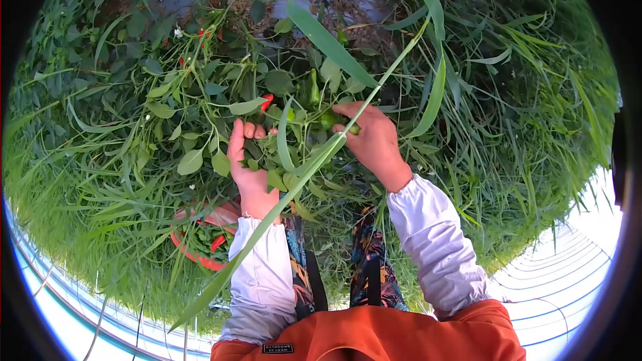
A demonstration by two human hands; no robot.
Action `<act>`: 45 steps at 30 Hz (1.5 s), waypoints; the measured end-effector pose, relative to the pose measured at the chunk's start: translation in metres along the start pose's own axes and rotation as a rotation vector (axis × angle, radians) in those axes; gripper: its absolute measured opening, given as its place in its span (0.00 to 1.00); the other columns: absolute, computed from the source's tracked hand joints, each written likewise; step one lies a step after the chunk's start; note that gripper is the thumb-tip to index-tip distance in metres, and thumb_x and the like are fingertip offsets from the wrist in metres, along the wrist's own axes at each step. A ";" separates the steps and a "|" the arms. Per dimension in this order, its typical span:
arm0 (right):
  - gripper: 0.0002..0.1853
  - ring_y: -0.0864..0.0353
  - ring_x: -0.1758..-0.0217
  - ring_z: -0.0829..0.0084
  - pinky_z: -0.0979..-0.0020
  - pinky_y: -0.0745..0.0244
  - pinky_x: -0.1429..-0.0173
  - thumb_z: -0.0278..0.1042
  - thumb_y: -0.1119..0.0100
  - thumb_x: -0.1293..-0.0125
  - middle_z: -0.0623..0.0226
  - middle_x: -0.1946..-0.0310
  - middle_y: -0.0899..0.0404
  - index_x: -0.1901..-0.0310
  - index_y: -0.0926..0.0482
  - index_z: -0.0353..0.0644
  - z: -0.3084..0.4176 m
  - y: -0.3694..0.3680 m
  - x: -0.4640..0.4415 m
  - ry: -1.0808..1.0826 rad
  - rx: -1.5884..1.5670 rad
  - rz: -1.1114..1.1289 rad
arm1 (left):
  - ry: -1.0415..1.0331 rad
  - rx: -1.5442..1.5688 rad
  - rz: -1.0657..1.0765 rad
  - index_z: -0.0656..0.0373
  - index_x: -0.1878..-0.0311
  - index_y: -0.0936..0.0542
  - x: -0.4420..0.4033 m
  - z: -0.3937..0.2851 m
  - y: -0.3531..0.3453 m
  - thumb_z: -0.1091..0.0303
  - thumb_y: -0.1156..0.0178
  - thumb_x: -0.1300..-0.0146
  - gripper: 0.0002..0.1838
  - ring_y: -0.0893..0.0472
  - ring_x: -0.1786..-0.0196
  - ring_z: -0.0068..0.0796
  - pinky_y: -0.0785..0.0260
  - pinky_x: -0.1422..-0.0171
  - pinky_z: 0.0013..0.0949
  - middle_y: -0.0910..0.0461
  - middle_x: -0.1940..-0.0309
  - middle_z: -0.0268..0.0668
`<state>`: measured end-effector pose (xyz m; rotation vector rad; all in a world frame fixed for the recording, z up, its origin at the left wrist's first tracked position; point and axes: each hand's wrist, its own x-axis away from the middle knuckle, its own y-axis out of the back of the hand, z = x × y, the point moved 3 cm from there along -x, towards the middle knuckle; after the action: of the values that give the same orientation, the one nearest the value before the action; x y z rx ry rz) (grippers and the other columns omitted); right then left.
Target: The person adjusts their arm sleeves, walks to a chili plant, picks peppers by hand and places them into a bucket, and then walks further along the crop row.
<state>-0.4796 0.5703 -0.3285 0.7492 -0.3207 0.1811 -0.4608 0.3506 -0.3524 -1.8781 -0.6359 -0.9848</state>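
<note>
Tall grass surrounds the leafy pepper plant. Low in the grass, beside the left sleeve, sits a red-rimmed basket with peppers inside, seemingly kept there for easy reach. The right hand pinches a green pepper among the foliage. The left hand curls into the plant, perhaps steadying it; whether it grips anything cannot be told. Just beyond it shows a small red pepper.
</note>
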 end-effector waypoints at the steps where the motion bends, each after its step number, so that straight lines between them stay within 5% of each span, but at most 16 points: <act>1: 0.16 0.19 0.61 0.57 0.63 0.24 0.56 0.37 0.34 0.46 0.59 0.62 0.19 0.57 0.21 0.40 0.003 -0.009 0.001 0.019 0.015 0.051 | 0.015 -0.012 0.000 0.52 0.70 0.32 0.000 0.000 0.001 0.58 0.54 0.27 0.14 0.25 0.61 0.31 0.32 0.47 0.37 0.30 0.72 0.31; 9: 0.25 0.18 0.64 0.54 0.60 0.26 0.62 0.49 0.32 0.45 0.52 0.68 0.19 0.57 0.26 0.37 -0.010 -0.058 0.014 -0.480 -0.199 0.119 | -0.020 0.005 0.189 0.52 0.70 0.32 0.001 0.012 -0.005 0.58 0.55 0.26 0.15 0.23 0.62 0.29 0.29 0.54 0.33 0.29 0.71 0.31; 10: 0.22 0.20 0.71 0.62 0.66 0.29 0.69 0.49 0.33 0.42 0.57 0.73 0.20 0.60 0.25 0.37 -0.013 -0.065 0.014 -0.439 -0.267 0.019 | -0.056 -0.026 0.160 0.51 0.72 0.33 0.003 0.013 -0.010 0.58 0.54 0.27 0.15 0.28 0.65 0.26 0.33 0.54 0.32 0.32 0.72 0.30; 13: 0.19 0.26 0.77 0.75 0.73 0.35 0.75 0.48 0.34 0.40 0.68 0.78 0.24 0.62 0.23 0.39 -0.021 -0.084 0.044 -0.950 -0.988 0.374 | -0.096 -0.165 -0.098 0.53 0.68 0.28 0.014 0.020 -0.012 0.56 0.50 0.29 0.14 0.27 0.60 0.27 0.34 0.50 0.32 0.27 0.67 0.31; 15: 0.15 0.31 0.78 0.84 0.79 0.40 0.78 0.45 0.40 0.36 0.75 0.77 0.26 0.60 0.22 0.41 -0.004 -0.082 0.059 -0.939 -1.128 0.402 | -0.183 -0.434 -0.116 0.61 0.46 0.26 0.012 0.028 -0.006 0.49 0.43 0.34 0.24 0.20 0.51 0.38 0.27 0.45 0.39 0.20 0.54 0.41; 18: 0.14 0.27 0.73 0.82 0.79 0.33 0.76 0.44 0.46 0.33 0.74 0.70 0.22 0.57 0.22 0.42 0.007 -0.072 0.071 -0.910 -1.091 0.422 | 0.277 -0.347 0.108 0.62 0.45 0.27 0.017 0.035 -0.012 0.46 0.41 0.37 0.29 0.18 0.59 0.36 0.22 0.54 0.37 0.19 0.58 0.42; 19: 0.15 0.26 0.73 0.81 0.78 0.31 0.74 0.45 0.46 0.34 0.74 0.70 0.22 0.57 0.22 0.42 0.008 -0.071 0.075 -0.878 -1.057 0.433 | 0.045 -0.626 0.007 0.60 0.47 0.26 0.009 0.036 -0.006 0.49 0.37 0.39 0.27 0.17 0.63 0.32 0.21 0.59 0.33 0.18 0.60 0.41; 23: 0.15 0.24 0.74 0.79 0.75 0.26 0.71 0.42 0.44 0.37 0.70 0.72 0.22 0.59 0.22 0.37 0.024 -0.071 0.094 -0.762 -0.995 0.365 | 0.097 -0.727 -0.018 0.57 0.49 0.27 0.021 0.039 -0.027 0.61 0.35 0.40 0.19 0.18 0.64 0.30 0.23 0.59 0.31 0.19 0.63 0.39; 26: 0.10 0.28 0.80 0.80 0.74 0.34 0.75 0.37 0.41 0.42 0.72 0.82 0.26 0.69 0.21 0.37 0.034 -0.064 0.103 -0.716 -1.070 0.204 | 0.268 -0.601 0.001 0.58 0.47 0.29 0.037 0.031 -0.038 0.64 0.37 0.39 0.19 0.19 0.64 0.32 0.23 0.58 0.32 0.20 0.63 0.43; 32: 0.09 0.23 0.70 0.79 0.76 0.27 0.69 0.31 0.44 0.40 0.66 0.70 0.20 0.62 0.20 0.36 0.074 -0.028 0.125 -0.742 -1.380 0.543 | 0.322 -0.279 0.522 0.65 0.45 0.31 0.015 0.014 -0.021 0.67 0.46 0.36 0.18 0.26 0.59 0.37 0.24 0.66 0.32 0.27 0.56 0.46; 35: 0.16 0.21 0.67 0.73 0.69 0.19 0.64 0.32 0.41 0.41 0.61 0.65 0.21 0.54 0.22 0.32 0.083 0.010 0.137 -0.693 -1.648 0.705 | 0.341 -0.123 0.458 0.72 0.47 0.31 0.017 0.009 -0.027 0.65 0.47 0.39 0.22 0.30 0.62 0.30 0.34 0.71 0.27 0.27 0.55 0.46; 36: 0.18 0.21 0.67 0.72 0.67 0.18 0.63 0.33 0.40 0.41 0.60 0.64 0.21 0.51 0.23 0.32 0.081 0.031 0.139 -0.673 -1.711 0.714 | 0.600 0.051 0.538 0.72 0.45 0.31 0.014 0.006 -0.027 0.65 0.48 0.39 0.23 0.30 0.65 0.29 0.36 0.72 0.26 0.26 0.54 0.48; 37: 0.20 0.21 0.67 0.70 0.65 0.16 0.61 0.34 0.39 0.41 0.59 0.63 0.22 0.49 0.24 0.32 0.075 0.047 0.142 -0.650 -1.772 0.727 | 0.594 0.020 0.571 0.72 0.45 0.31 0.015 0.001 -0.026 0.65 0.48 0.39 0.23 0.30 0.66 0.29 0.37 0.72 0.26 0.26 0.53 0.49; 41: 0.24 0.17 0.62 0.66 0.62 0.18 0.57 0.29 0.42 0.38 0.53 0.54 0.20 0.39 0.30 0.38 0.038 0.087 0.116 -0.659 -1.779 0.479 | 0.515 -0.147 0.686 0.70 0.43 0.30 0.014 -0.017 -0.017 0.63 0.48 0.37 0.24 0.30 0.69 0.28 0.38 0.73 0.26 0.26 0.50 0.53; 43: 0.27 0.15 0.62 0.63 0.61 0.17 0.57 0.27 0.44 0.38 0.52 0.55 0.20 0.35 0.33 0.41 0.012 0.083 0.092 -0.725 -1.414 0.451 | 0.463 -0.215 0.685 0.70 0.43 0.29 0.017 -0.023 -0.013 0.62 0.47 0.37 0.24 0.30 0.69 0.28 0.38 0.74 0.26 0.26 0.50 0.54; 45: 0.27 0.22 0.77 0.76 0.73 0.27 0.71 0.30 0.40 0.41 0.65 0.75 0.18 0.38 0.29 0.41 -0.020 0.064 0.075 -0.568 -0.457 0.306 | 0.479 -0.196 0.620 0.70 0.43 0.29 0.022 -0.026 -0.012 0.61 0.46 0.37 0.25 0.29 0.70 0.27 0.38 0.74 0.26 0.26 0.50 0.55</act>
<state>-0.4227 0.6335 -0.2751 0.2795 -0.9842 0.1720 -0.4679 0.3340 -0.3210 -1.7390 0.3238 -1.0365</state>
